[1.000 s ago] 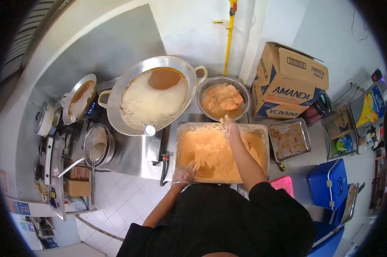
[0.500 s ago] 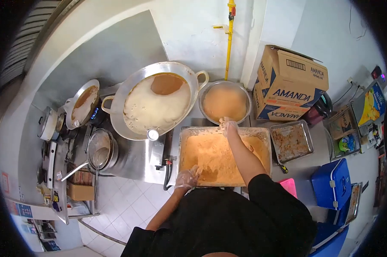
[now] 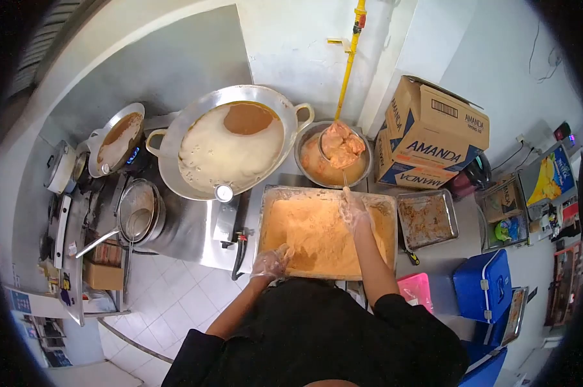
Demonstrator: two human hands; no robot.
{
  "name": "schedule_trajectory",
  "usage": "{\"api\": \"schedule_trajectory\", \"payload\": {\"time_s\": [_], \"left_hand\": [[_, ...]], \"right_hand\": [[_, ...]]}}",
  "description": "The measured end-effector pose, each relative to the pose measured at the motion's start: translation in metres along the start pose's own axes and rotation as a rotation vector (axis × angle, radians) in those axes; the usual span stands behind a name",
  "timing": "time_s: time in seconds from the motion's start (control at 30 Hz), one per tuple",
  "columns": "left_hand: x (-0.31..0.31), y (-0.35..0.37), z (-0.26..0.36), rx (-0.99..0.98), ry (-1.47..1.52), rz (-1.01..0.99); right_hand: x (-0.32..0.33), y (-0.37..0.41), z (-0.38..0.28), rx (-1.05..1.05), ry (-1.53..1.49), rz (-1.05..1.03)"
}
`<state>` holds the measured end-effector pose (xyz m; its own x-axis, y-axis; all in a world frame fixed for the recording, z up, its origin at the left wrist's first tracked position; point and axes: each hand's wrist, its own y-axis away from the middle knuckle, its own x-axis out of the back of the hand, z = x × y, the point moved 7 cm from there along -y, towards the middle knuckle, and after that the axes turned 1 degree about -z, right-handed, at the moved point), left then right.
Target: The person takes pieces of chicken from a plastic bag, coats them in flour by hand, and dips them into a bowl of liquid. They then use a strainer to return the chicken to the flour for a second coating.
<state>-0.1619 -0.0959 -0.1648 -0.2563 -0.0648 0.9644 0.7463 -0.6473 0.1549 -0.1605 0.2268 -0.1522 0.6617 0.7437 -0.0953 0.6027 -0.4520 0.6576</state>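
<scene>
My right hand (image 3: 354,209), in a clear plastic glove dusted with flour, grips the thin handle (image 3: 345,178) of a metal strainer. Raw, wet-looking chicken pieces (image 3: 342,146) fill the strainer, which is raised over a steel bowl (image 3: 299,161) of pale orange liquid. The chicken hides most of the strainer's basket. Below my right hand lies a large metal tray (image 3: 264,213) of orange-tinted flour (image 3: 314,226). My left hand (image 3: 272,263), also gloved and floury, rests at the tray's near left edge, open, with fingers reaching toward the flour.
Left of the tray, a big two-handled pan (image 3: 169,161) holds foamy oil, with a thermometer (image 3: 224,192) at its rim. Further left are a smaller pan over a blue flame (image 3: 133,155) and a sieve (image 3: 137,206). Cardboard boxes (image 3: 436,129) and a crumb-covered tray (image 3: 427,219) stand right.
My right hand, formerly bunched above the tray's far edge, now grips the strainer's handle. Chicken has come up out of the bowl in the strainer. My left hand stays by the tray's near left edge.
</scene>
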Motion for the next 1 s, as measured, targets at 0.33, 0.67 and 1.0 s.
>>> {"api": "schedule_trajectory", "payload": {"time_s": [0.33, 0.67, 1.0], "left_hand": [[0.008, 0.003, 0.001, -0.011, 0.156, 0.01], [0.021, 0.004, 0.006, -0.006, 0.203, 0.021], [0.027, 0.0, 0.009, 0.054, 0.223, -0.142]], "right_hand": [[-0.013, 0.018, 0.017, -0.021, -0.165, 0.047], [-0.009, 0.009, 0.027, -0.01, -0.082, -0.103], [-0.008, -0.011, 0.027, -0.028, -0.115, -0.097]]}}
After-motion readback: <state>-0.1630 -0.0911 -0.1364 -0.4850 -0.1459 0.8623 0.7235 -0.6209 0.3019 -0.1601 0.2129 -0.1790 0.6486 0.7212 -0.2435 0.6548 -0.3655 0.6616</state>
